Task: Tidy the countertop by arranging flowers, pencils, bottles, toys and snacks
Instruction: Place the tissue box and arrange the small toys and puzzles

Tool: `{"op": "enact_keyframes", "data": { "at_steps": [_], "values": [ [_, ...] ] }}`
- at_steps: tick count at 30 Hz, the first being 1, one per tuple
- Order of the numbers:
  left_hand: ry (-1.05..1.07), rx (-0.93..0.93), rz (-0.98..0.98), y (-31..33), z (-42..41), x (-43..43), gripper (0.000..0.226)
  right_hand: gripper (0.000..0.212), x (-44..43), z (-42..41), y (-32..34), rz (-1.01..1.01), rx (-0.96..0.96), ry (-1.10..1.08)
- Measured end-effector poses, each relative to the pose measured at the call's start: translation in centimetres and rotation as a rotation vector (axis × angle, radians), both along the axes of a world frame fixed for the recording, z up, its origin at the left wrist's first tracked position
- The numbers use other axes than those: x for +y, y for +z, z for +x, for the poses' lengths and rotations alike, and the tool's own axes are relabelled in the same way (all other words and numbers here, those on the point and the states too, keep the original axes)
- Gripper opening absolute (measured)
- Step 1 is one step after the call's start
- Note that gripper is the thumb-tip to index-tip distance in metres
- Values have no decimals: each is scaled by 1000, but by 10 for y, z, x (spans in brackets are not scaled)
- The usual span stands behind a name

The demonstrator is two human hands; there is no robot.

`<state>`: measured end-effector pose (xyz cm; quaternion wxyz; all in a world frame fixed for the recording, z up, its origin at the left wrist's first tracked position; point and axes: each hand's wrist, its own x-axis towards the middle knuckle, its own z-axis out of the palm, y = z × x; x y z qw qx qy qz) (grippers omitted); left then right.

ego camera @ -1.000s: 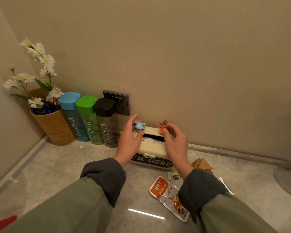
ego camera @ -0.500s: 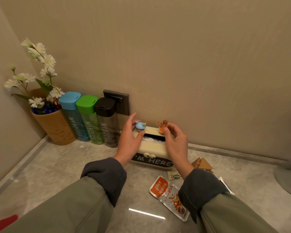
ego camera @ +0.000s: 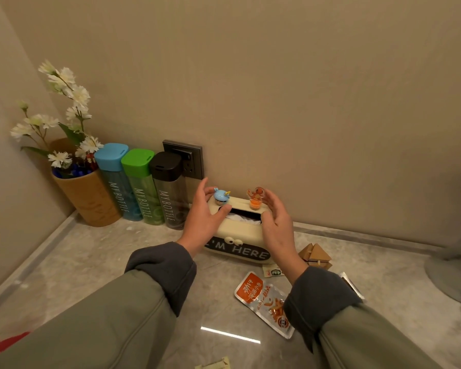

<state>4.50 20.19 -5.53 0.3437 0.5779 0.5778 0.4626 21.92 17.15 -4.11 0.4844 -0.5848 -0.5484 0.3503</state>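
Observation:
A cream tissue box marked "I'M HERE" stands against the back wall. On its top sit a small blue toy at the left and an orange figure toy at the right. My left hand cups the blue toy loosely, thumb resting on the box just below it, fingers spread. My right hand is open just right of the orange toy and does not touch it. Three "MY BOTTLE" bottles, blue, green and black, stand in a row left of the box.
A brown cup with white flowers and pencils fills the left corner. An orange snack packet, a small sachet, a wooden puzzle and a silver packet lie in front of the box. A grey fan base sits at the right.
My right hand has let go of the orange toy and opened, moving slightly right. My left hand's fingers have loosened around the blue toy. Both toys stay on the box.

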Motion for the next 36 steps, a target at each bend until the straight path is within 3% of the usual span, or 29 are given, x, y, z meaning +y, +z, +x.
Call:
{"op": "enact_keyframes", "data": {
  "at_steps": [7,15,18,21,36],
  "values": [
    [73,-8,14,2,0,-44,91,66,-39,9,10,-47,4,4],
    [77,-215,-26,17,21,-121,77,46,-110,16,31,-52,105,-92],
    [-18,-287,-65,22,33,-141,66,35,-134,23,34,-64,96,-88],
    [-143,-268,-91,25,46,-156,56,40,-159,35,32,-95,81,-163],
    [-716,-169,-300,14,144,-228,42,31,-294,103,18,-184,-74,-630]
  ]
}}
